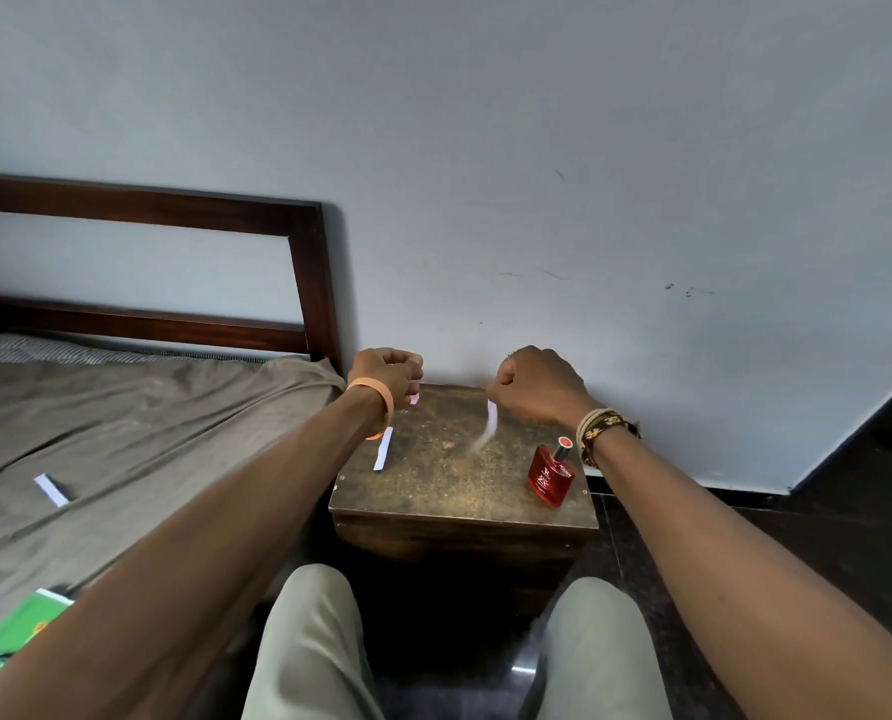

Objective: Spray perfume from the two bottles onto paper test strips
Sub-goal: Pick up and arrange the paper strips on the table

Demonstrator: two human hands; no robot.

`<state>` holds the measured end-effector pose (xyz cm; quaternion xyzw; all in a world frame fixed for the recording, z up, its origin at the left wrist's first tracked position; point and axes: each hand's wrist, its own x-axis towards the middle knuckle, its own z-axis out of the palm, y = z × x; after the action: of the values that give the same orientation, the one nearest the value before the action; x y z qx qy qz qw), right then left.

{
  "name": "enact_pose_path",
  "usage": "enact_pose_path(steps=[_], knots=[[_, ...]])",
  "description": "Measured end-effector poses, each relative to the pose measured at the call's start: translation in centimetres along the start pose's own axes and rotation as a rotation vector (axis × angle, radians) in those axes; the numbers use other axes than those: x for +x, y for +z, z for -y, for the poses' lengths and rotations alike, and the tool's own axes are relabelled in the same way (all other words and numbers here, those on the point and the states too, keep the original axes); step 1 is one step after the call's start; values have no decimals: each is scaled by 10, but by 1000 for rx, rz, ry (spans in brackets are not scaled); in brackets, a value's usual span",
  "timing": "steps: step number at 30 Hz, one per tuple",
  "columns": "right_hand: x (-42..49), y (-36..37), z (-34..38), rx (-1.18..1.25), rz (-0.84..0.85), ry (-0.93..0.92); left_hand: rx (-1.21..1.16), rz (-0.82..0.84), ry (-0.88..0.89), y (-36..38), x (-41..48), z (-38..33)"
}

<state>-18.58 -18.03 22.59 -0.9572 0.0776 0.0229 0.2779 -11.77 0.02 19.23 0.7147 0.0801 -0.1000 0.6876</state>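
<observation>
Your R hand (534, 387) has a pinch grip on a paper strip (490, 423), blurred, hanging over the surface (449, 485). L hand (386, 374) grip is curled round a pink thing (413, 398), mostly hidden. The red bottle (550, 475) stands at the surface's right and a 2nd strip (383, 449) lies at its left.

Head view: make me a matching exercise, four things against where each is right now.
Things: 1 red flat glass perfume bottle; 2 small pink bottle, mostly hidden; 3 blurred white paper strip; 4 green book.
Places: a pinched in right hand; b on grey-brown bed sheet; c on brown wooden table; d gripped in left hand.
Pairs: 1-c, 2-d, 3-a, 4-b.
</observation>
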Motion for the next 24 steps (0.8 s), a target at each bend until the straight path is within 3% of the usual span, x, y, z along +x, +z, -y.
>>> enact_pose_path(steps=[1,5,6,7,8,10,11,12,13,15,16,17,18,20,21,22,24], knots=[[0,3,-1,-12,-34,-7,8,-5,1,0,0,0],[-6,-8,4,1159,163,-21,19,-4,3,0,2,2],[-5,-13,8,1353,225,-8,19,-6,1,-1,2,2],[-4,-16,9,1401,239,26,16,-5,0,-1,2,2],[-3,-15,10,1242,183,70,10,-2,1,-2,1,2],[-3,-12,7,432,15,84,3,-1,6,-2,2,3],[-3,-9,4,155,-42,49,11,-7,9,-1,2,4],[-4,-7,4,132,-50,11,18,-7,9,-1,2,4],[-6,-6,5,321,-21,-22,17,-2,6,0,2,4],[-9,-12,9,1020,141,-44,14,2,6,2,3,5],[-9,-15,11,1263,192,-28,23,-3,5,2,3,5],[-7,-18,14,1313,198,-5,26,-6,2,2,4,5],[-4,-18,14,1176,148,40,24,-5,1,2,4,4],[-3,-14,11,385,11,50,18,-2,5,1,4,3],[-4,-12,8,128,-27,7,16,-1,7,1,5,2],[-3,-11,6,130,-22,-15,13,0,7,1,5,1],[-6,-15,8,683,68,-43,14,-6,8,1,6,1]])
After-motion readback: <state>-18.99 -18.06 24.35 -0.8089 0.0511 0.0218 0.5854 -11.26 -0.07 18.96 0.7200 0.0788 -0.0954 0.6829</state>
